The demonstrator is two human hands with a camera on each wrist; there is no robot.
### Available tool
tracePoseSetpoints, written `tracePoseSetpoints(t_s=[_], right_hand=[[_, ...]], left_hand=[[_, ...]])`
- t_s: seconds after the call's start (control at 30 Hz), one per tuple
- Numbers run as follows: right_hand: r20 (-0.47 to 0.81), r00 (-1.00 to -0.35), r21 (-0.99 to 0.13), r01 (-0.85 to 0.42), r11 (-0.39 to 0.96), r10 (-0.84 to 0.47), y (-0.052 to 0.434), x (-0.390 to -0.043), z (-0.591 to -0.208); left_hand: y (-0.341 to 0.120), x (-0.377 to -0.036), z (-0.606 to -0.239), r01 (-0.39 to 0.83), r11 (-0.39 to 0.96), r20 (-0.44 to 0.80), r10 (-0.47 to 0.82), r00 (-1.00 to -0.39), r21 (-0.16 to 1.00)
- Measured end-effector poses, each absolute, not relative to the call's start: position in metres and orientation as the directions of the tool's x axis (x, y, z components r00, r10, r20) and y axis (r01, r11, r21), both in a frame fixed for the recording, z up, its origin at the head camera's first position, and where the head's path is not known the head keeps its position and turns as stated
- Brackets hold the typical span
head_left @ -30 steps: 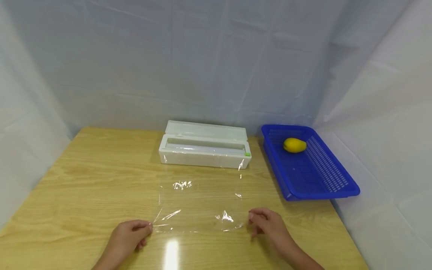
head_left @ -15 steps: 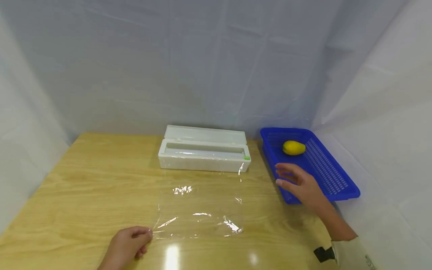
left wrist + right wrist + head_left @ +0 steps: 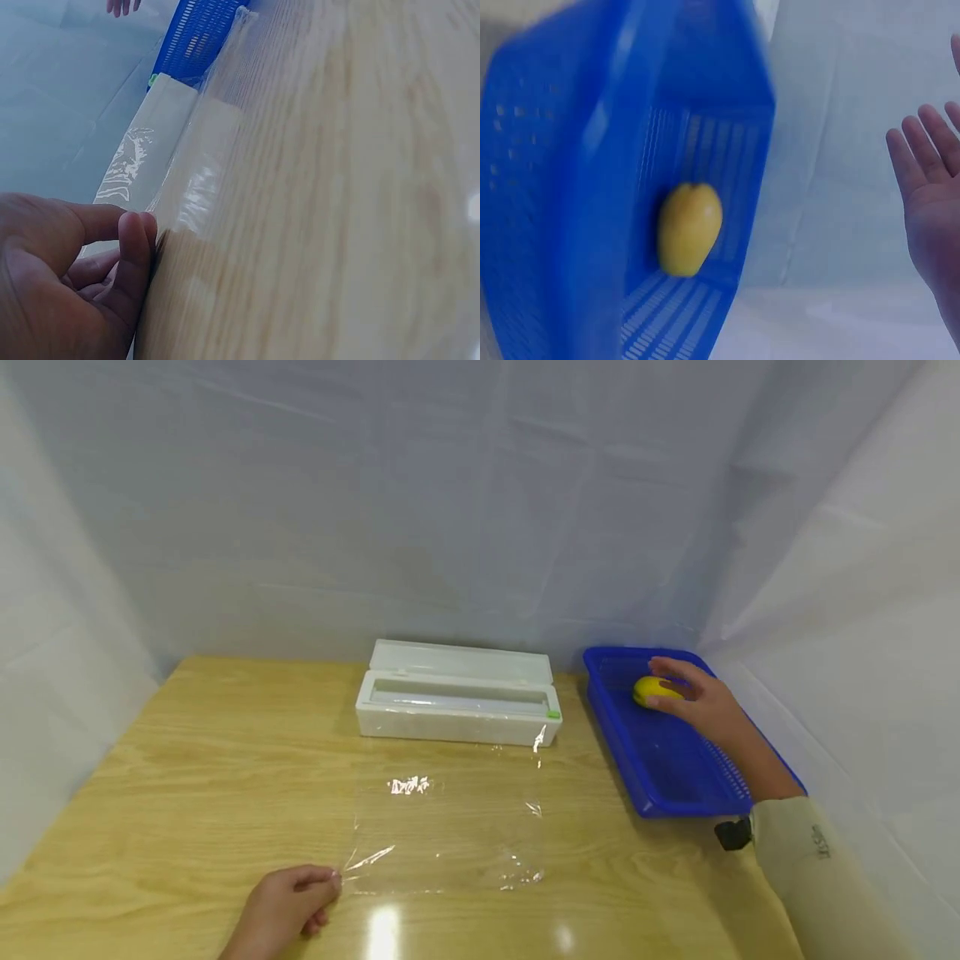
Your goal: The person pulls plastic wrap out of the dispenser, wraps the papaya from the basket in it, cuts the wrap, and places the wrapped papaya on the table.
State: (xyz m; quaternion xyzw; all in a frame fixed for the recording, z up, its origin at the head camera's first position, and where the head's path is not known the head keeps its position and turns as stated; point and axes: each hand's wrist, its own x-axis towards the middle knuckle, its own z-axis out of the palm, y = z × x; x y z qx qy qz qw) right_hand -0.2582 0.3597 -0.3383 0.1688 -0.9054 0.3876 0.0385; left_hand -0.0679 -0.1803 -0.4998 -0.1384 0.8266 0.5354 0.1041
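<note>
My left hand (image 3: 281, 906) pinches the near left corner of a sheet of clear plastic wrap (image 3: 408, 786) between thumb and index finger. The wrap runs over the table from a white wrap dispenser (image 3: 457, 724), whose lid stands open with the roll showing inside. In the left wrist view, the wrap (image 3: 199, 191) stretches away from the pinching fingertips (image 3: 139, 225). My right hand (image 3: 705, 703) reaches over the blue basket (image 3: 617, 760), thumb and fingers spread about a yellow mango-like fruit (image 3: 647, 690). The right wrist view has this hand (image 3: 934, 195) with straight fingers, apart from the fruit (image 3: 690, 229).
The basket stands at the table's right edge, beside a white cloth wall (image 3: 847, 635). Behind the dispenser hangs a grey-white cloth (image 3: 450, 510). Bare wooden table (image 3: 225, 760) lies left of the wrap.
My right hand has left the wrap's near right corner, moving right and forward over the basket to the fruit. The left hand keeps its pinch on the wrap, nearly still.
</note>
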Motion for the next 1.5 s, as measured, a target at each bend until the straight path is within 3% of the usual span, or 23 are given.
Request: tracePoseSetpoints(t_s=[0.43,0.8,1.07,1.5], right_hand=[[0.054,-0.984,-0.618,-0.164,0.769,-0.167,0.391,-0.312,-0.352],[-0.012,-0.991,-0.575,-0.102,0.812,-0.133,0.413,-0.346,-0.377],[-0.090,-0.994,-0.627,0.012,0.779,-0.057,0.427,-0.352,-0.404],[-0.115,-0.993,-0.618,0.059,0.784,-0.016,0.440,-0.365,-0.431]], left_hand=[[-0.183,-0.067,-0.500,-0.337,0.362,-0.325,-0.095,-0.941,0.869],[-0.187,-0.063,-0.504,-0.330,0.327,-0.331,-0.055,-0.942,0.885],[-0.188,-0.057,-0.502,-0.353,0.298,-0.350,-0.065,-0.934,0.887],[-0.192,-0.054,-0.503,-0.363,0.303,-0.354,-0.084,-0.931,0.881]])
